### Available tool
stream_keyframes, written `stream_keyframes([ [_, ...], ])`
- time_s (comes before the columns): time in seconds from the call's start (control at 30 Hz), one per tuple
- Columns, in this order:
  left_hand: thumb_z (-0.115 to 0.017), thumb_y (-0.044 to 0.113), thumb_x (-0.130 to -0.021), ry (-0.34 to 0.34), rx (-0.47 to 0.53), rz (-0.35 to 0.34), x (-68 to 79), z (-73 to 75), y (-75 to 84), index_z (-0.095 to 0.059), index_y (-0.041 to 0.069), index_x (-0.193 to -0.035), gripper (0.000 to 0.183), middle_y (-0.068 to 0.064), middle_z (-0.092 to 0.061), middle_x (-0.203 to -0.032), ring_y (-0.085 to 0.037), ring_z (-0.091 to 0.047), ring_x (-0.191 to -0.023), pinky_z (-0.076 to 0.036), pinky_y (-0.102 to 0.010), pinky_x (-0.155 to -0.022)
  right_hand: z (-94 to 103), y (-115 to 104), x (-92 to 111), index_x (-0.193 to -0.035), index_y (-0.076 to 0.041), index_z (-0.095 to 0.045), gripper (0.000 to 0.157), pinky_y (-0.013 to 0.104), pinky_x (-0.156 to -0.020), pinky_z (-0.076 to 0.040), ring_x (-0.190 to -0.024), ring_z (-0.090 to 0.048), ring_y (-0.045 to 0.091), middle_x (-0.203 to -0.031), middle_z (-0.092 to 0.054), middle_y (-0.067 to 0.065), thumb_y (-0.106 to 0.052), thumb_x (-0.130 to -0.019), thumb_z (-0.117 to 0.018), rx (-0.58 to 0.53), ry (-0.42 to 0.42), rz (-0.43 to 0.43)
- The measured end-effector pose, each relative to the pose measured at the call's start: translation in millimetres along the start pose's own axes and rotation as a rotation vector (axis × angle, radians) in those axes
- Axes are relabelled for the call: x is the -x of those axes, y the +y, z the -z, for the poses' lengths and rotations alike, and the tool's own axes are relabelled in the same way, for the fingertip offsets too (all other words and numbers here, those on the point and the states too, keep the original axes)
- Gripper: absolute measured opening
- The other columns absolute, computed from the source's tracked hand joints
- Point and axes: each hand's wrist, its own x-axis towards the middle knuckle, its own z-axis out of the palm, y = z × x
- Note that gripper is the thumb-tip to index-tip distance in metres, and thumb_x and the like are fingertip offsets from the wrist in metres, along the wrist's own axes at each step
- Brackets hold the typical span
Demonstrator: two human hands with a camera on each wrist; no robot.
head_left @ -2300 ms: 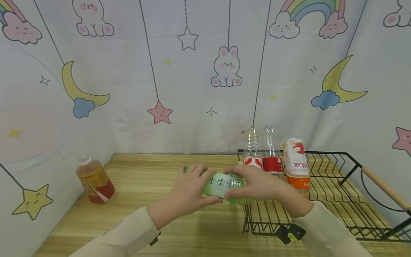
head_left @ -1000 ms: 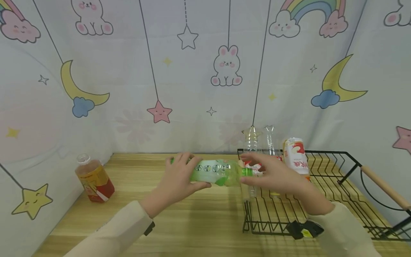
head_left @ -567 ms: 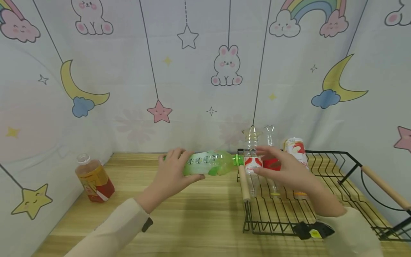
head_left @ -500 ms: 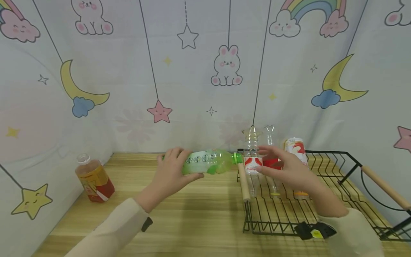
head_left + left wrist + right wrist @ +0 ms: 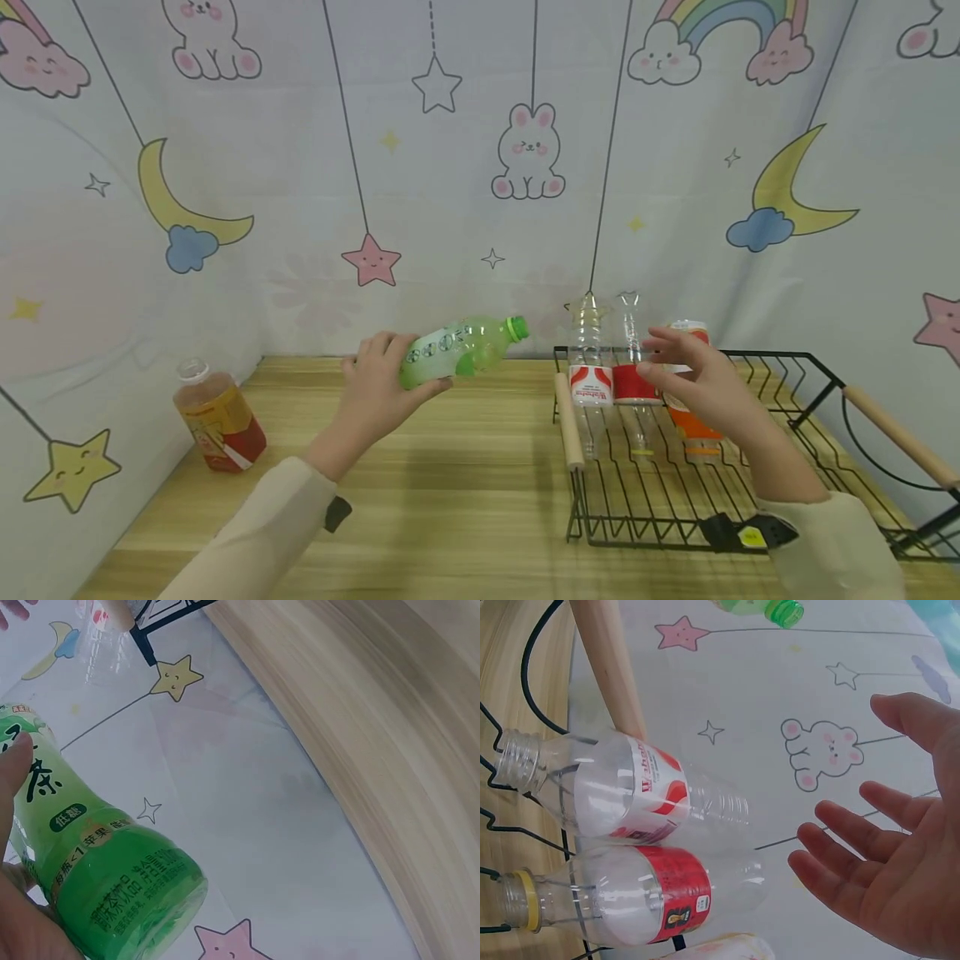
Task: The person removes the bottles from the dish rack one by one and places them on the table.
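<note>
1. Because the L hand (image 5: 375, 387) has its fingers wrapped round the lower body of the green btl (image 5: 444, 354), thumb along the near side, the btl hangs above the desk (image 5: 457, 508); a grip so far from the neck prob. leaves the top end free.
2. Its green cap (image 5: 517, 327) is on, tilted up & pointing R toward the wire rack (image 5: 637, 546), w/ a gap between.
3. R hand (image 5: 708, 383) holds nothing: fingers loosely spread over the rack, apart from the btls, prob. relaxed as the L alone bears the weight.
4. Red-&-white-label btl (image 5: 592, 385), red-label btl (image 5: 633, 385) & orange-label btl (image 5: 692, 421) stand neck down side by side, L part of rack, prob. so the wires catch the necks & prevent toppling. R hand partly hides the last.
5. Red-&-yellow btl (image 5: 222, 421) stands on its base, far L of desk, well apart from both hands; why there, can't tell.
</note>
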Motion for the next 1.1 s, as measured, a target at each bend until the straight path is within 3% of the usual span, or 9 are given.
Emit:
stream_keyframes([
  [0.33,-0.073,0.053,-0.079,0.029,0.034,0.121,-5.4,1.1,-22.8,-0.050,0.007,-0.131,0.074,-0.016,-0.050,-0.121,-0.033,-0.043,-0.104,-0.030,-0.052,-0.084,5.2,21,-6,-0.149,-0.005,-0.030,0.065,0.069,-0.095,-0.037,-0.127,-0.042,0.046,-0.143,-0.044,0.024,-0.038,-0.098,-0.054,-0.040,0.078,-0.058],
  [0.67,-0.072,0.050,-0.082,0.075,0.083,0.192,-6.9,3.1,-42.1,-0.049,0.004,-0.131,0.071,-0.018,-0.050,-0.117,-0.033,-0.042,-0.102,-0.030,-0.052,-0.082,13.0,40,-10,-0.153,-0.006,-0.021,0.069,0.062,-0.101,-0.037,-0.128,-0.041,0.046,-0.148,-0.035,0.026,-0.041,-0.100,-0.048,-0.152,0.122,-0.138],
  [1.1,-0.068,0.051,-0.085,0.084,0.154,0.281,-5.9,0.6,-59.9,-0.045,0.002,-0.134,0.073,-0.016,-0.049,-0.113,-0.031,-0.041,-0.101,-0.029,-0.043,-0.079,15.9,58,-15,-0.154,-0.008,-0.017,0.077,0.058,-0.100,-0.040,-0.126,-0.042,0.046,-0.151,-0.032,0.024,-0.049,-0.097,-0.048,-0.181,0.153,-0.226],
])
